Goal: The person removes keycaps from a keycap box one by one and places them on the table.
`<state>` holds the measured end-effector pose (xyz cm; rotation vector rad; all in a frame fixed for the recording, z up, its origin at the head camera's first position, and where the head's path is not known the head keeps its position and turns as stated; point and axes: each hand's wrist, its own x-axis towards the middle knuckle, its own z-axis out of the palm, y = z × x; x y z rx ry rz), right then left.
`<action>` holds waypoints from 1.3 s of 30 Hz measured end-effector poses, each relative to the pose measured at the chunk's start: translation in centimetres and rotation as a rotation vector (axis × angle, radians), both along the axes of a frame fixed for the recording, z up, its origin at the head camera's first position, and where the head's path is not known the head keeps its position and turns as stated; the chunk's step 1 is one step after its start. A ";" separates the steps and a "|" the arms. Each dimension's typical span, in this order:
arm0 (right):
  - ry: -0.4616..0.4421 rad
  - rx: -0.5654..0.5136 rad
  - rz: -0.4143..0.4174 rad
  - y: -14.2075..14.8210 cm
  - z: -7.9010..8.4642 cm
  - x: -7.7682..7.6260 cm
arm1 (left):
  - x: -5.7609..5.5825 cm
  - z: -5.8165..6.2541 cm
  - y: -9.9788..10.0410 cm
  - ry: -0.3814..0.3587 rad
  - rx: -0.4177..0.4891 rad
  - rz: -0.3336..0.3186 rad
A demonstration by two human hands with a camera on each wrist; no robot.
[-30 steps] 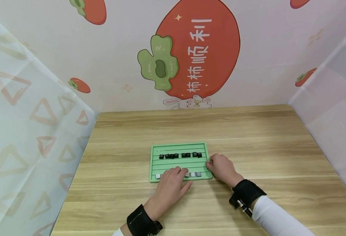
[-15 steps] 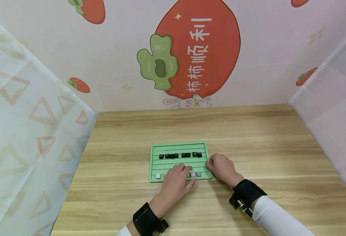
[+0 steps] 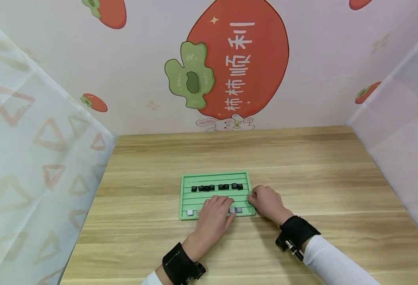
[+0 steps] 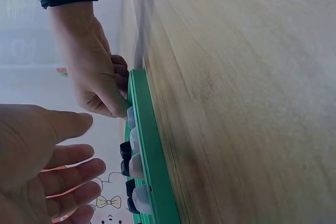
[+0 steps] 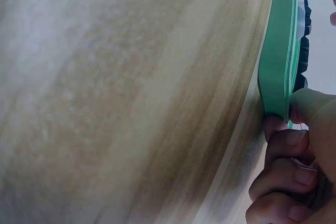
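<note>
A flat green tray with ridged rows lies on the wooden table. Small black keycaps line one of its upper rows. Along the near row sit pale keycaps, among them a white keycap at the left end and a grey keycap at the right. My left hand hovers over that row, hiding its middle; the left wrist view shows its fingers loosely extended with nothing between them. At the tray's right edge, my right hand pinches the rim between thumb and index finger.
The wooden table reaches back to a pale wall sheet printed with persimmons. Patterned white sheets close off the left and right sides. Black bands circle both wrists.
My left hand has shifted to the right along the near row, uncovering more green beside the leftmost white keycap. The right hand keeps its grip on the tray's edge.
</note>
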<state>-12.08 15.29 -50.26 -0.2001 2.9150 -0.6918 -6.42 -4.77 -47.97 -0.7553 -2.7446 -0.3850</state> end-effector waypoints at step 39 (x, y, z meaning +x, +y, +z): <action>0.009 -0.020 -0.008 0.0 -0.2 -0.2 | -0.8 -1.2 2.4 -0.042 -0.108 -0.024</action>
